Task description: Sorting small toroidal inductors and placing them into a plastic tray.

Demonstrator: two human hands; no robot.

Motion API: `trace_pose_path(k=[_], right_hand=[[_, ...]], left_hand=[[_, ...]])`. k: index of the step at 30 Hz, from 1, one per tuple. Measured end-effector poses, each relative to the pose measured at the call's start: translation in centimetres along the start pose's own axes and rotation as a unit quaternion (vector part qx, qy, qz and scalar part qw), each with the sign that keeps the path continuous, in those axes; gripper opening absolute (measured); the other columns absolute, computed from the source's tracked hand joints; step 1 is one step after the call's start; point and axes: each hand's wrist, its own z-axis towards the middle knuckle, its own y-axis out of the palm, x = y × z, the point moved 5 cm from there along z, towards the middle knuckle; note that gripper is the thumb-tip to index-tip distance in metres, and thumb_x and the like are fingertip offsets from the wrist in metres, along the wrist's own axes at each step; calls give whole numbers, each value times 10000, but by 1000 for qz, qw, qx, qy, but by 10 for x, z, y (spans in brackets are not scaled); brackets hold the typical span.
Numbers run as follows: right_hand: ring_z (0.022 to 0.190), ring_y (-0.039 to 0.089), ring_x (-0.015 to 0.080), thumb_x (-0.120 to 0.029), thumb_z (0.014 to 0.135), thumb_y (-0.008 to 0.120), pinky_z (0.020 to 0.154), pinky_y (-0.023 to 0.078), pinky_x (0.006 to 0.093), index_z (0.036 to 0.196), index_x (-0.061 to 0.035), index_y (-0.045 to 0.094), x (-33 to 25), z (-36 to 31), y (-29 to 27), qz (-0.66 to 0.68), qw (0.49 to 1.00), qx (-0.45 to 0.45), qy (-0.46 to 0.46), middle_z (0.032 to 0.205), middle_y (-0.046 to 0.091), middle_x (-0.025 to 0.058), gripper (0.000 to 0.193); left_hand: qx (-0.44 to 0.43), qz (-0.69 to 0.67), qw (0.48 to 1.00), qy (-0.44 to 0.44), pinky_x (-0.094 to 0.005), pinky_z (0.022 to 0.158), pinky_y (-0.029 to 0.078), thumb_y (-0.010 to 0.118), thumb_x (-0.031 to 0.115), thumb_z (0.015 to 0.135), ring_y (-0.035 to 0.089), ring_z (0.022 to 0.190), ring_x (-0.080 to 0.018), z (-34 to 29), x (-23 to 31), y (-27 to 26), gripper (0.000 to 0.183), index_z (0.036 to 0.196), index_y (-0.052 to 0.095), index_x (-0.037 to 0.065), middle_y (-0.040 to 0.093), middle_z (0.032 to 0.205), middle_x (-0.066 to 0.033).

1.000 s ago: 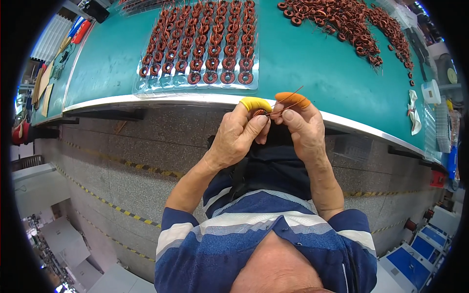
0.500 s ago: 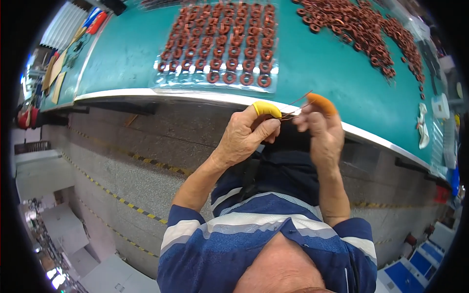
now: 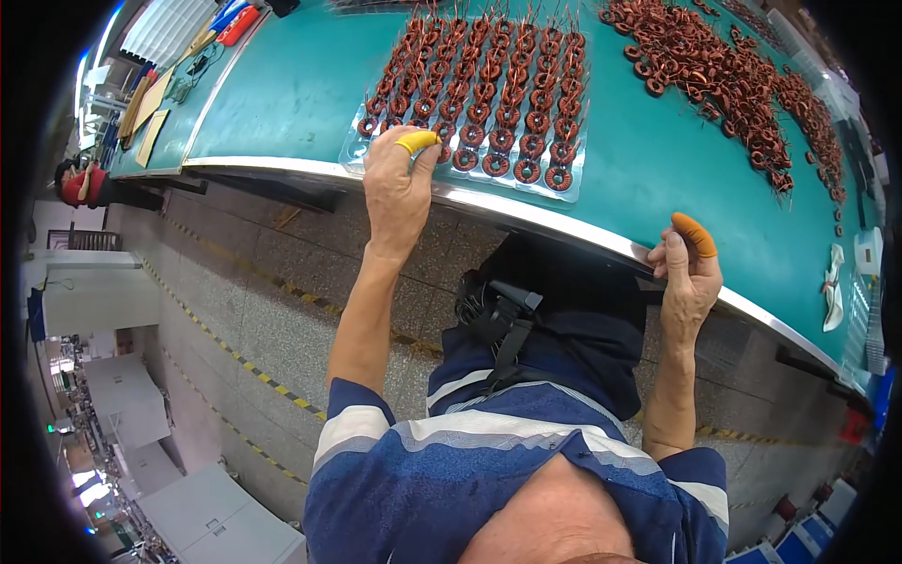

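Note:
My left hand (image 3: 396,193), a yellow finger cot on its index finger, is at the front edge of a clear plastic tray (image 3: 568,195). Thumb and index finger pinch a small copper-wound ring coil (image 3: 443,150) at the left end of the tray's front row. Rows of similar coils (image 3: 501,140) fill the tray, many with wire ends sticking up. At the table's front edge, well to the right, hovers my right hand (image 3: 691,282). An orange finger cot covers its raised index finger; the fingers are loosely bent and I see nothing in them.
A large heap of loose ring coils (image 3: 723,94) lies on the green table (image 3: 272,103) at the back right. A white cloth (image 3: 833,287) rests near the right end. Cardboard pieces (image 3: 152,136) and a red-and-blue object (image 3: 237,25) are at the far left.
My left hand has moved forward and left to the tray with the coil. My right hand has come away to the right and let go of the wire. The view has shifted.

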Motion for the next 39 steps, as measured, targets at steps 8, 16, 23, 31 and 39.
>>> trace_pose_path(k=[8,16,23,31,39], right_hand=[[610,537,74,-85,918,568,531,439,206,1107,22,593,-2,9,-6,-27,997,-47,63,758,604,42,218],[806,621,258,-97,830,640,684,508,340,1129,3,585,-40,97,-126,-460,854,147,-191,951,603,148,321],[856,620,359,-151,866,607,754,499,417,1000,-3,628,1,168,-221,-624,753,120,-170,945,635,196,201],[652,636,329,-225,917,564,613,502,396,870,-17,660,-29,155,-210,-575,786,175,-142,717,653,149,233],[595,598,133,-233,916,600,557,472,267,912,20,673,-75,120,-141,-401,895,119,-157,680,648,70,263]], left_hand=[[-4,66,997,-25,-351,835,454,656,40,842,595,932,-257,-4,-1,8,111,945,672,2,631,1001,-119],[5,52,998,-33,-335,868,432,621,73,897,558,959,-220,-9,0,10,175,1033,624,-36,609,1047,-104],[55,-85,986,-133,-291,895,428,544,75,947,550,1020,-168,-21,-10,0,241,1160,566,-36,598,1107,-94],[95,-125,979,-129,-295,934,425,516,42,956,560,1066,-171,-28,-4,-16,254,1197,534,-36,609,1145,-103],[41,-230,970,-65,-294,920,454,531,-41,912,583,1026,-173,-28,50,3,224,1131,580,-33,613,1111,-105]])
